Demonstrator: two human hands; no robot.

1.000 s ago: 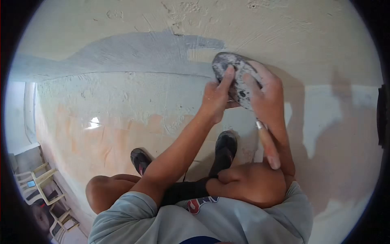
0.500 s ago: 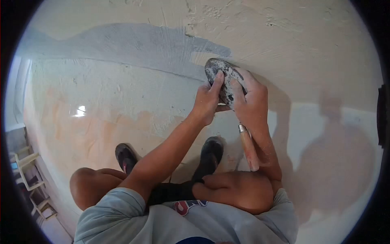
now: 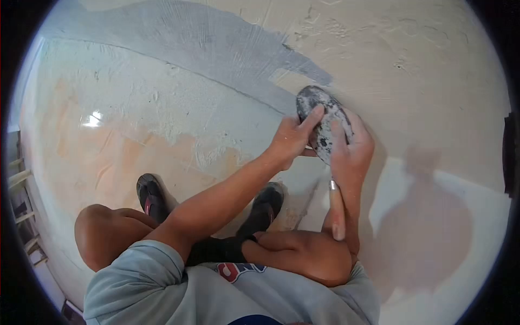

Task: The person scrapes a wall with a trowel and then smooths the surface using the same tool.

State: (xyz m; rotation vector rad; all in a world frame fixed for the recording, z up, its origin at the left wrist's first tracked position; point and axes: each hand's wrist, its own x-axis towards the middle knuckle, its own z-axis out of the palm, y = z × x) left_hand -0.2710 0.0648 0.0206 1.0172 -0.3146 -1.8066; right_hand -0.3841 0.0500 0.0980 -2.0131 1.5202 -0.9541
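Both hands grip a trowel by its rounded blade [image 3: 319, 103], dark and crusted with whitish plaster. My left hand [image 3: 300, 130] pinches the blade's left edge, thumb on top and fingers underneath. On the other edge is my right hand [image 3: 352, 143], its thumb laid over the face and its fingers wrapped behind. The wooden handle [image 3: 337, 214] points down toward my body, beside my right forearm, with a metal collar at its top. White dust marks my fingers. Behind the blade lies a beige plastered surface [image 3: 390, 103].
A smooth grey patch [image 3: 216, 49] spreads across the upper left, bordered below by a thin dark seam. My dark shoes [image 3: 265, 206] stand on the pale, stained floor [image 3: 119, 146]. Wooden frames [image 3: 21, 200] line the far left. Shadows fall at the right.
The view has shifted and turned slightly. My hands and the trowel appear farther right and a little lower, with the handle now more upright in view. Both hands keep hold of the blade.
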